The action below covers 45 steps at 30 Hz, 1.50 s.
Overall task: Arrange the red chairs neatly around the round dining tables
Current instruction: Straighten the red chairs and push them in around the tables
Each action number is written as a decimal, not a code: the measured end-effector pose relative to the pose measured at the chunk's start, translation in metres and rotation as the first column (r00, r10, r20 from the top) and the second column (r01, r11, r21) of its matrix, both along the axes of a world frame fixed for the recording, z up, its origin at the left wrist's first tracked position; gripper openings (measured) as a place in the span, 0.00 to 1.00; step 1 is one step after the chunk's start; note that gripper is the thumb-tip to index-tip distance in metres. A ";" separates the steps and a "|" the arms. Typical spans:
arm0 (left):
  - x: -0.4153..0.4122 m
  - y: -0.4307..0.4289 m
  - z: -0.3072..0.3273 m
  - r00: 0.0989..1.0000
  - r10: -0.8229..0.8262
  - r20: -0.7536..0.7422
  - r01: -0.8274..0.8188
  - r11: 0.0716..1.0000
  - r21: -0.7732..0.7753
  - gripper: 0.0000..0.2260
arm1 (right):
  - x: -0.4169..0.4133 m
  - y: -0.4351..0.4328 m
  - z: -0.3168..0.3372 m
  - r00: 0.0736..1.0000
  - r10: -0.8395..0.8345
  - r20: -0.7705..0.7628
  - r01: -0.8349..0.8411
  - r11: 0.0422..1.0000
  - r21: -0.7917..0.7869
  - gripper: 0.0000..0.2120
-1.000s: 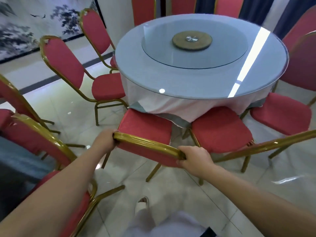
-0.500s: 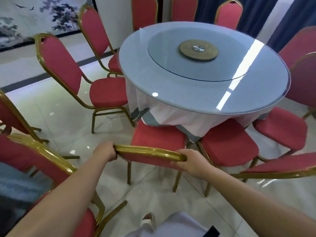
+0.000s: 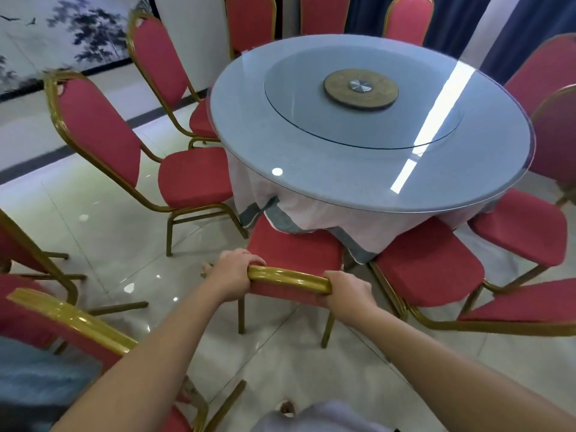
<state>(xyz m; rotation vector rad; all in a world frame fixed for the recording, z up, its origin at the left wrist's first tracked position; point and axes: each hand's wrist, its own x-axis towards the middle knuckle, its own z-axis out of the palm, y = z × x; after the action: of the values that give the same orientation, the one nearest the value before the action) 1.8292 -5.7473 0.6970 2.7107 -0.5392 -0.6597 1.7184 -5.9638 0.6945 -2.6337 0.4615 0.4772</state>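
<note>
Both the left hand [image 3: 232, 275] and right hand [image 3: 347, 294] grip the top rail [image 3: 290, 275] of the chair [image 3: 293, 251]. Push evenly, square to the bench [image 3: 246, 126]; its front legs, hidden by the cloth [image 3: 311, 213], probably clear.

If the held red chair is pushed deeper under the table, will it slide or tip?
The red chair likely slides: thin metal legs on glossy floor tiles. Its gold frame looks rigid, so left hand and right hand on the top rail should steer it. Pushing high might tip it.
</note>
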 end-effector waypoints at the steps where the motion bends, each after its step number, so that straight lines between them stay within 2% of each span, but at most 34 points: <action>1: 0.009 0.003 0.002 1.000 -0.005 -0.011 0.005 1.000 0.005 0.20 | 0.008 0.005 -0.001 1.000 -0.018 0.004 0.018 1.000 0.003 0.06; 9: 0.077 0.023 0.003 0.999 -0.049 0.004 0.049 0.999 0.017 0.21 | 0.066 0.036 -0.002 0.989 -0.119 -0.083 0.122 0.992 0.035 0.05; 15: 0.101 0.024 0.001 0.997 -0.044 0.068 0.039 0.996 0.085 0.23 | 0.088 0.039 -0.007 0.990 -0.134 -0.051 0.136 0.990 0.038 0.05; 19: 0.104 0.021 0.003 0.994 0.021 0.106 -0.035 0.990 0.134 0.25 | 0.094 0.039 -0.003 0.994 -0.099 -0.043 0.102 0.991 0.083 0.06; 20: 0.102 0.019 0.006 0.993 0.038 0.115 -0.058 0.982 0.178 0.27 | 0.094 0.036 0.000 0.995 -0.064 -0.073 0.073 0.989 0.128 0.10; 23: 0.086 0.010 0.017 0.991 0.095 0.089 -0.116 0.956 0.268 0.39 | 0.074 0.016 0.013 0.979 0.099 -0.177 -0.056 0.971 0.234 0.34; 25: 0.068 0.004 0.031 0.998 0.062 0.015 -0.064 0.957 0.284 0.49 | 0.044 -0.004 0.021 0.978 0.125 -0.167 -0.088 0.972 0.216 0.39; 27: 0.046 -0.010 0.046 1.000 -0.007 -0.021 0.012 0.972 0.236 0.53 | 0.010 -0.032 0.026 0.988 0.106 -0.112 -0.088 0.984 0.153 0.39; 32: -0.024 -0.089 0.089 0.993 -0.107 0.045 0.107 0.994 -0.009 0.47 | -0.069 -0.125 0.066 0.999 0.035 0.024 -0.036 0.999 0.007 0.39; 37: -0.115 -0.200 0.123 0.977 -0.203 0.061 0.212 0.936 -0.279 0.39 | -0.153 -0.220 0.114 0.980 -0.074 0.182 0.078 0.997 -0.011 0.38; 40: -0.170 -0.268 0.134 0.960 -0.264 0.093 0.280 0.903 -0.326 0.38 | -0.211 -0.280 0.129 0.955 -0.106 0.278 0.106 0.994 0.014 0.37; 45: -0.241 -0.373 0.138 0.959 -0.274 0.079 0.281 0.864 -0.419 0.36 | -0.298 -0.371 0.143 0.898 -0.242 0.368 0.222 0.970 0.096 0.36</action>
<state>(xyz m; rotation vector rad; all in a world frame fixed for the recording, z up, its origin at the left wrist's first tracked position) 1.5883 -6.1202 0.8354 2.2464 -0.9691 -0.5114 1.4205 -6.3351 0.8378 -2.4920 0.6151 -0.0952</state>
